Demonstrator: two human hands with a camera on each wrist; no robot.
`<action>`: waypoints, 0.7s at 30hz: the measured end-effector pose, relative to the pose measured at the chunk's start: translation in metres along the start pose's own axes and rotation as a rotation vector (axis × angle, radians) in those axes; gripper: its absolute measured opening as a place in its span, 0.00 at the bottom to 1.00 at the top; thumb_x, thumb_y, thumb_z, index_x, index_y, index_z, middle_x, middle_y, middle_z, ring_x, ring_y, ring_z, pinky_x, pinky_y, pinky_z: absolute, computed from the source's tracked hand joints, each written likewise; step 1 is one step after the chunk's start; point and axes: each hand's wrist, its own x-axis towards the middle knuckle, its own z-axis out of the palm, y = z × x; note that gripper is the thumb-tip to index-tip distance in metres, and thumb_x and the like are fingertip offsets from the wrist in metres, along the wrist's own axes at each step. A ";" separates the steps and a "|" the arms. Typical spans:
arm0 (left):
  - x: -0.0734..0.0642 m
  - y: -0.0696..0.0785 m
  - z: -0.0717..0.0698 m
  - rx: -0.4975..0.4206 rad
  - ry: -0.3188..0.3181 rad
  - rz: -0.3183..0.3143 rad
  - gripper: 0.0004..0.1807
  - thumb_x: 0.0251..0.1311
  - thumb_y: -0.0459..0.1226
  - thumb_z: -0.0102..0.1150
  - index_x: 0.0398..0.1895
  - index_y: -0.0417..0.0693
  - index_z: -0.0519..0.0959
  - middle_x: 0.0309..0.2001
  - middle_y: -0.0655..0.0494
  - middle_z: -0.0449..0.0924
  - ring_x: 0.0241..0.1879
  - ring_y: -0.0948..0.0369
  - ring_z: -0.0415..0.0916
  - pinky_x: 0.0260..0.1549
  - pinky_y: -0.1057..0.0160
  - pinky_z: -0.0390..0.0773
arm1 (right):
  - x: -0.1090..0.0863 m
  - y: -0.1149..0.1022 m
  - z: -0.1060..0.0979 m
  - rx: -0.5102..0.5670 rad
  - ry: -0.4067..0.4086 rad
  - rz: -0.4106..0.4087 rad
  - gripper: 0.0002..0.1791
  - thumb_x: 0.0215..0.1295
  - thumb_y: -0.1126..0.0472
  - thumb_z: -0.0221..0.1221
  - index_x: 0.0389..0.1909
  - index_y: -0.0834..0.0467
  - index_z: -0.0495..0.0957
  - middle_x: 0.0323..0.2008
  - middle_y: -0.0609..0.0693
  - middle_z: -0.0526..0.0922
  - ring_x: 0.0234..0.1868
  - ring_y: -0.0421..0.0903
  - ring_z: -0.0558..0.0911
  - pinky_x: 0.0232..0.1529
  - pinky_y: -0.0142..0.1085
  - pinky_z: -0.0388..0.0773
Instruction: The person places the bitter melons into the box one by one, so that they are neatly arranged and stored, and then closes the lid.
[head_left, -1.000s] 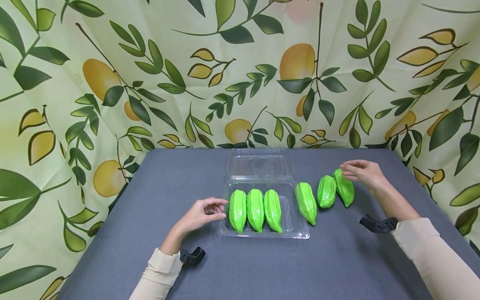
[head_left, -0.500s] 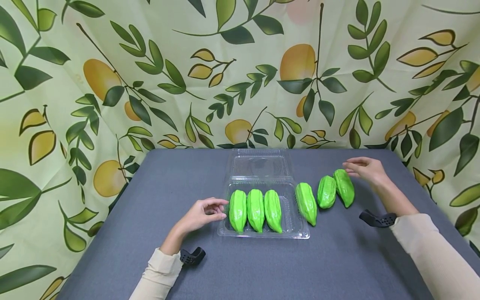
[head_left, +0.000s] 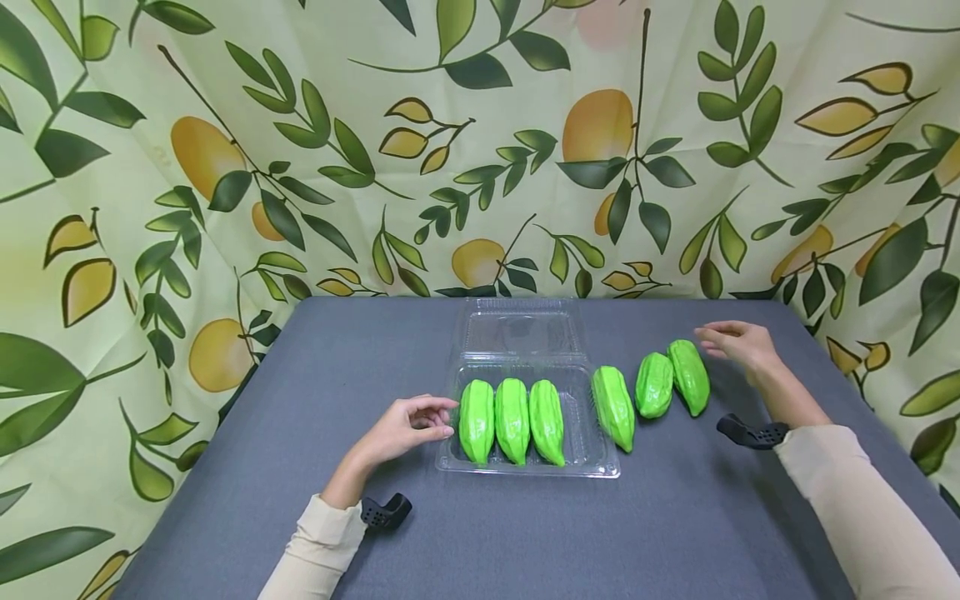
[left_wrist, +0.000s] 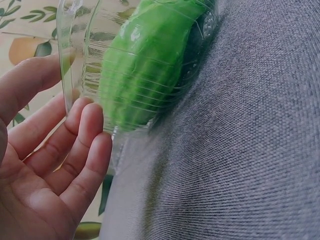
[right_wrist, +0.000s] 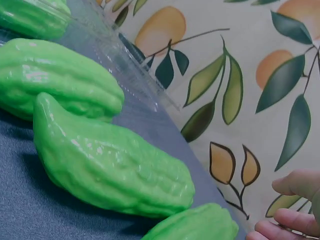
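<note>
A clear plastic clamshell box (head_left: 581, 437) lies on the table with its lid folded back. Three green ridged bitter melons (head_left: 512, 421) stand side by side in its left part. Another bitter melon (head_left: 613, 408) overlaps the box's right rim. Two more, a shorter melon (head_left: 654, 385) and the rightmost melon (head_left: 688, 377), lie beyond it. My left hand (head_left: 408, 429) is at the box's left side, loosely curved fingertips against the clear wall in the left wrist view. My right hand (head_left: 738, 343) hovers beside the rightmost melon's far end, apart from it, holding nothing.
The transparent lid (head_left: 517, 333) lies towards the back of the grey table (head_left: 360, 350). A curtain (head_left: 510, 150) with leaves and orange fruit hangs behind and along both sides. Each wrist carries a black strap mount (head_left: 386, 511).
My right hand has drawn a little to the right, off the far tip of the rightmost melon. My left hand and the melons have stayed in place.
</note>
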 end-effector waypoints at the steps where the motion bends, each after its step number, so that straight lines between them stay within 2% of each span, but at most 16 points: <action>1: 0.000 0.000 0.000 0.001 -0.001 -0.004 0.21 0.57 0.31 0.64 0.53 0.30 0.76 0.40 0.34 0.78 0.36 0.73 0.74 0.41 0.74 0.79 | 0.001 0.002 0.000 0.000 0.003 0.005 0.38 0.68 0.46 0.53 0.65 0.73 0.61 0.45 0.48 0.78 0.29 0.18 0.75 0.45 0.27 0.83; 4: 0.000 0.000 0.000 -0.001 -0.002 -0.009 0.21 0.57 0.31 0.64 0.53 0.30 0.76 0.40 0.34 0.78 0.36 0.73 0.74 0.41 0.74 0.79 | 0.005 0.007 0.001 0.003 0.002 0.021 0.38 0.69 0.46 0.52 0.66 0.74 0.60 0.60 0.65 0.69 0.29 0.18 0.74 0.46 0.27 0.82; 6: 0.000 0.000 0.000 0.000 -0.001 -0.009 0.21 0.57 0.31 0.64 0.53 0.30 0.76 0.40 0.33 0.78 0.36 0.73 0.74 0.41 0.74 0.79 | 0.008 0.011 0.001 0.008 -0.010 0.032 0.39 0.69 0.47 0.52 0.66 0.74 0.59 0.64 0.69 0.64 0.29 0.18 0.73 0.46 0.26 0.82; 15: 0.000 0.000 0.000 -0.001 0.000 -0.005 0.21 0.57 0.31 0.64 0.53 0.30 0.76 0.39 0.34 0.78 0.36 0.73 0.74 0.41 0.74 0.79 | 0.013 0.022 0.004 0.020 -0.064 0.088 0.42 0.69 0.44 0.52 0.68 0.75 0.56 0.64 0.68 0.64 0.28 0.19 0.74 0.41 0.24 0.82; 21: 0.001 0.001 0.000 0.000 -0.004 -0.013 0.21 0.57 0.31 0.64 0.53 0.30 0.76 0.40 0.34 0.78 0.36 0.73 0.74 0.41 0.74 0.79 | 0.013 0.023 0.007 -0.003 -0.085 0.128 0.44 0.68 0.42 0.51 0.68 0.74 0.55 0.67 0.71 0.60 0.29 0.21 0.72 0.38 0.22 0.80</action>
